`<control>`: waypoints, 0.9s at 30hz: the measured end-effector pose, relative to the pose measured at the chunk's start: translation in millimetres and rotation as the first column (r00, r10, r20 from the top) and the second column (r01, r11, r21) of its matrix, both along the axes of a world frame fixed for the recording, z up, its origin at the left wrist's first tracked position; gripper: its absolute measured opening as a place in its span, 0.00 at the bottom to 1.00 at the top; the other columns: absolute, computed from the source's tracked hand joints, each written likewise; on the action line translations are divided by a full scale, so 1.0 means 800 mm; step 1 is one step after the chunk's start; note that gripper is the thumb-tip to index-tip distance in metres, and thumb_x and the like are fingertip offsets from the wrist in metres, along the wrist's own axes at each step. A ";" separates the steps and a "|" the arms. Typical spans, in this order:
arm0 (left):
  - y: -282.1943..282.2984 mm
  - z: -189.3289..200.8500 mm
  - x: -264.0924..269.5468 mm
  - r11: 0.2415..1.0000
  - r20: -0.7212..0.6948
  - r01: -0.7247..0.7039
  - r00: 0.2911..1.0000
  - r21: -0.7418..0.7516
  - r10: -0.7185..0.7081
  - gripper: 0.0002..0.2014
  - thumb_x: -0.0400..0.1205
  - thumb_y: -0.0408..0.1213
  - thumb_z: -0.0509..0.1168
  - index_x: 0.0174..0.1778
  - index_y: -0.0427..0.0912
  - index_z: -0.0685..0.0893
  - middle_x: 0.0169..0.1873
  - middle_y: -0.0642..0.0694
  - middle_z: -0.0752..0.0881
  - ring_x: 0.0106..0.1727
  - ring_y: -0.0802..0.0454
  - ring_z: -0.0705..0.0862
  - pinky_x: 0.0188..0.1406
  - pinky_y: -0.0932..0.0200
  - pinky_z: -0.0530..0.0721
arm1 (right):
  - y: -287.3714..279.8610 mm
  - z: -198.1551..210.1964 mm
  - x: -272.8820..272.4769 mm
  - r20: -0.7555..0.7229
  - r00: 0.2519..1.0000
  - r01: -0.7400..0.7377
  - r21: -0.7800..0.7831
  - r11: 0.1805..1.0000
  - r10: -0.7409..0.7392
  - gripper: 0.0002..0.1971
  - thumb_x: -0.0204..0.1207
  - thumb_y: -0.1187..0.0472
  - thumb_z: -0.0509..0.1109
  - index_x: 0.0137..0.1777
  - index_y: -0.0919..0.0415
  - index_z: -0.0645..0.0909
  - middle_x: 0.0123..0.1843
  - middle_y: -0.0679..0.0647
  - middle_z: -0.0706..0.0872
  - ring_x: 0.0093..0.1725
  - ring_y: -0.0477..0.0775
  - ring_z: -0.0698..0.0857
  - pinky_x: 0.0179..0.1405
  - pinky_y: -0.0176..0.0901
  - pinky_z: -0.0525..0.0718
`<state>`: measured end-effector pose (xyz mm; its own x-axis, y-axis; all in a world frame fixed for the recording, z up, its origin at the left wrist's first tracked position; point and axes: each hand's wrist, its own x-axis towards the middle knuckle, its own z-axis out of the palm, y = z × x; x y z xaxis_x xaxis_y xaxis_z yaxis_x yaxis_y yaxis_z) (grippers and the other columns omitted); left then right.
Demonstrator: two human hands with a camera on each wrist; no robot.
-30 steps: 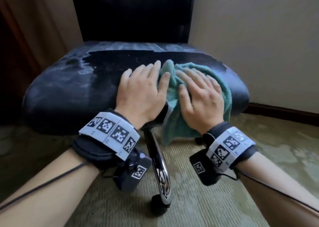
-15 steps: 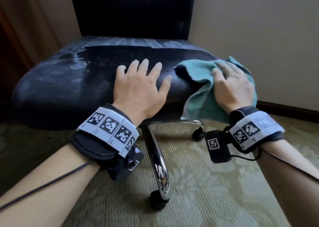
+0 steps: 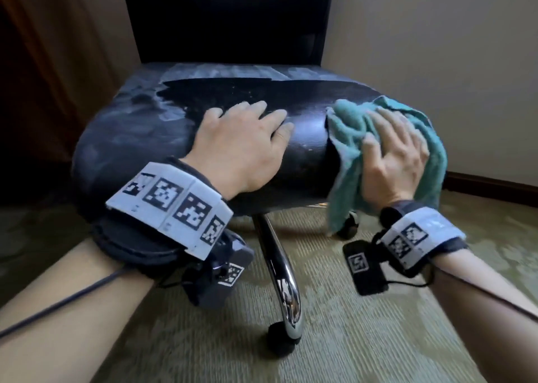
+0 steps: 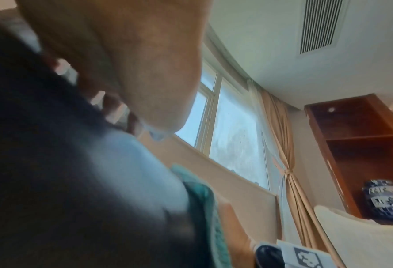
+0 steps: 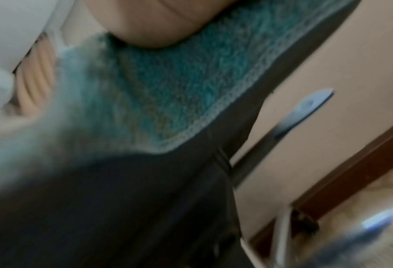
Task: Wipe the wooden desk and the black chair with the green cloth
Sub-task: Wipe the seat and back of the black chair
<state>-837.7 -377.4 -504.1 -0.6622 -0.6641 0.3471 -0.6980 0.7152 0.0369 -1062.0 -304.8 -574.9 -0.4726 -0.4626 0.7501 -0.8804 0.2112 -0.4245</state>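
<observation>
1. Head view: my left hand lies flat on the front of the black chair seat, fingers straight and spread, holding nothing.
2. Same view: my right hand presses the green cloth against the seat's front right corner, fingers stretched flat over it. The cloth drapes over the seat edge and hangs toward the carpet. The chair's chrome leg runs down between my wrists.
3. Left wrist view: blurred; my palm rests on the dark seat, with a strip of cloth beside it. A window and a wooden shelf stand behind.
4. Right wrist view: blurred; my palm sits on the cloth, which lies over the dark seat. My fingers cannot be seen here.
</observation>
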 end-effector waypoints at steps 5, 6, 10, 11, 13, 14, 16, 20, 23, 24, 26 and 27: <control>-0.027 0.053 0.068 0.979 0.138 -0.104 0.987 0.176 0.080 0.24 0.88 0.56 0.44 0.81 0.63 0.62 0.81 0.55 0.66 0.81 0.48 0.63 0.81 0.47 0.57 | -0.035 0.033 0.001 0.246 0.968 -0.031 0.266 0.964 -0.036 0.28 0.79 0.43 0.51 0.76 0.47 0.74 0.82 0.45 0.68 0.85 0.53 0.57 0.81 0.63 0.47; -0.029 0.057 0.074 0.968 0.161 -0.116 0.984 0.224 0.081 0.24 0.88 0.56 0.46 0.81 0.63 0.62 0.81 0.55 0.65 0.81 0.48 0.63 0.80 0.53 0.58 | -0.037 0.036 0.033 0.213 0.977 -0.034 0.248 0.968 -0.020 0.26 0.80 0.44 0.50 0.76 0.44 0.73 0.82 0.41 0.67 0.85 0.49 0.56 0.81 0.63 0.44; -0.025 0.054 0.070 0.951 0.229 -0.078 0.974 0.298 0.008 0.26 0.87 0.57 0.45 0.83 0.60 0.58 0.83 0.56 0.58 0.84 0.50 0.57 0.80 0.59 0.51 | -0.021 0.040 0.127 0.064 0.972 -0.236 0.259 0.937 0.227 0.27 0.78 0.42 0.48 0.74 0.37 0.74 0.79 0.33 0.70 0.82 0.41 0.59 0.84 0.54 0.45; -0.024 0.053 0.065 0.951 0.237 -0.079 0.972 0.300 0.006 0.26 0.87 0.57 0.45 0.83 0.59 0.57 0.84 0.55 0.57 0.84 0.50 0.56 0.80 0.59 0.51 | -0.016 0.044 0.123 0.060 0.948 -0.316 0.274 0.908 0.312 0.26 0.79 0.43 0.48 0.74 0.36 0.75 0.78 0.32 0.71 0.82 0.39 0.60 0.84 0.52 0.47; -0.024 0.054 0.057 0.948 0.242 -0.083 0.970 0.308 0.007 0.27 0.87 0.58 0.44 0.83 0.59 0.56 0.84 0.55 0.56 0.84 0.50 0.55 0.81 0.58 0.49 | -0.014 0.053 0.090 0.147 0.873 -0.488 0.253 0.835 0.465 0.24 0.80 0.45 0.49 0.72 0.37 0.77 0.77 0.36 0.73 0.80 0.38 0.63 0.84 0.48 0.51; -0.024 0.054 0.055 0.943 0.240 -0.081 0.971 0.321 0.001 0.27 0.86 0.59 0.45 0.83 0.61 0.56 0.84 0.56 0.55 0.84 0.51 0.54 0.82 0.56 0.48 | -0.017 0.057 0.067 0.217 0.838 -0.541 0.220 0.812 0.500 0.23 0.80 0.46 0.51 0.71 0.38 0.77 0.78 0.40 0.74 0.80 0.38 0.64 0.84 0.47 0.53; -0.024 0.051 0.055 0.930 0.224 -0.067 0.974 0.362 -0.017 0.28 0.85 0.61 0.45 0.83 0.64 0.54 0.84 0.58 0.53 0.85 0.52 0.51 0.83 0.55 0.45 | -0.025 0.065 0.032 0.355 0.828 -0.514 0.175 0.840 0.434 0.24 0.77 0.43 0.51 0.72 0.40 0.73 0.81 0.46 0.71 0.82 0.42 0.62 0.85 0.48 0.51; -0.023 0.039 0.054 0.936 0.176 -0.030 0.984 0.352 -0.035 0.27 0.85 0.61 0.43 0.82 0.65 0.53 0.84 0.60 0.52 0.85 0.55 0.49 0.83 0.49 0.46 | -0.022 0.062 0.056 0.248 0.934 -0.342 0.399 0.851 0.259 0.31 0.76 0.50 0.45 0.80 0.47 0.68 0.86 0.42 0.59 0.86 0.48 0.50 0.83 0.61 0.40; -0.023 0.028 0.056 0.958 0.088 0.022 0.995 0.286 -0.049 0.26 0.85 0.61 0.41 0.81 0.66 0.59 0.82 0.60 0.61 0.83 0.56 0.56 0.81 0.43 0.54 | -0.001 0.059 0.116 0.249 0.838 -0.545 0.388 0.743 0.485 0.33 0.72 0.51 0.44 0.79 0.40 0.67 0.83 0.33 0.60 0.84 0.38 0.49 0.82 0.53 0.34; -0.024 0.024 0.057 0.964 0.053 0.053 0.996 0.262 -0.069 0.25 0.86 0.61 0.41 0.80 0.66 0.62 0.79 0.61 0.66 0.80 0.57 0.61 0.80 0.42 0.57 | 0.002 0.060 0.120 0.263 0.804 -0.595 0.374 0.711 0.534 0.32 0.73 0.51 0.45 0.79 0.37 0.66 0.83 0.32 0.60 0.83 0.36 0.50 0.82 0.50 0.34; -0.026 0.018 0.060 0.971 -0.050 0.086 0.996 0.222 -0.077 0.24 0.85 0.62 0.45 0.78 0.65 0.67 0.77 0.61 0.70 0.79 0.58 0.63 0.79 0.44 0.59 | -0.004 0.067 0.100 0.277 0.782 -0.623 0.348 0.700 0.558 0.30 0.73 0.50 0.47 0.77 0.36 0.67 0.83 0.36 0.63 0.83 0.37 0.53 0.84 0.52 0.38; -0.026 0.015 0.061 0.974 -0.120 0.077 0.991 0.213 -0.052 0.24 0.85 0.62 0.48 0.77 0.63 0.69 0.78 0.60 0.70 0.80 0.58 0.63 0.80 0.46 0.58 | -0.010 0.070 0.084 0.273 0.806 -0.592 0.345 0.728 0.525 0.30 0.74 0.49 0.48 0.77 0.38 0.68 0.84 0.39 0.63 0.84 0.39 0.55 0.84 0.55 0.41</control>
<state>-788.7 -398.1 -491.9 -0.6706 -0.6891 0.2746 -0.6333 0.7246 0.2717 -994.6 -313.1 -518.7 -0.1206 -0.9152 0.3845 -0.8270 -0.1217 -0.5489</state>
